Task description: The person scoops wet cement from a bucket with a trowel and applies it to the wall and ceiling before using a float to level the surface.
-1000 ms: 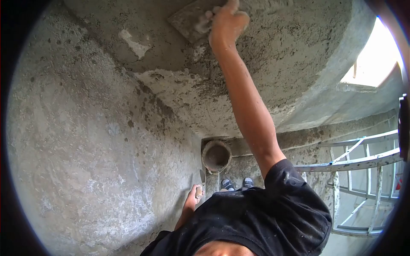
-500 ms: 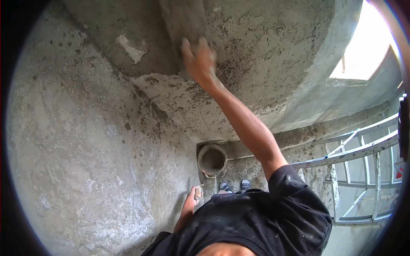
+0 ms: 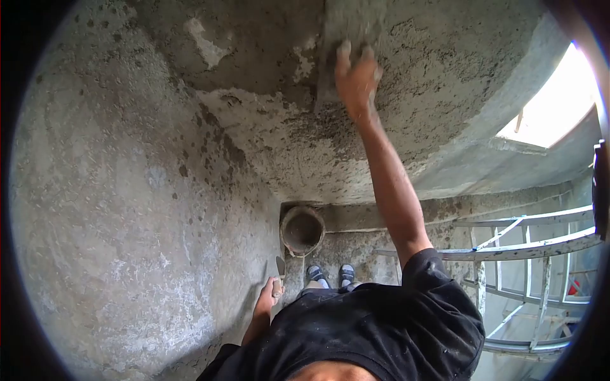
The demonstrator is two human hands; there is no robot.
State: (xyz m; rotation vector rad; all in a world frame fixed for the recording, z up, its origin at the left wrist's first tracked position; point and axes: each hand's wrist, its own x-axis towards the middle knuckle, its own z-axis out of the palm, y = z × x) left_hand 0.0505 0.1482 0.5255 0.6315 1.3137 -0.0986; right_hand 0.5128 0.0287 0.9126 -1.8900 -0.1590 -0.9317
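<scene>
My right hand (image 3: 357, 79) reaches up with its fingers closed over a long, flat plastering float (image 3: 354, 22), which lies against the wet, rough mortar on the wall (image 3: 419, 82). The float is grey with mortar and its far end is blurred. Low on the left, beside the side wall, my left hand (image 3: 268, 295) is wrapped round the handle of a trowel (image 3: 280, 267). Part of the trowel's blade shows above the fingers.
A mortar-crusted bucket (image 3: 285, 237) stands in the corner, just ahead of my sandalled feet (image 3: 346, 274). A white-splashed metal frame (image 3: 534, 249) stands at the right, under a bright opening (image 3: 559, 95). The grey side wall (image 3: 114, 209) runs close along the left.
My right hand and the float have moved right across the mortared wall, uncovering a pale patch. The view has shifted slightly. My left hand still holds the trowel low down.
</scene>
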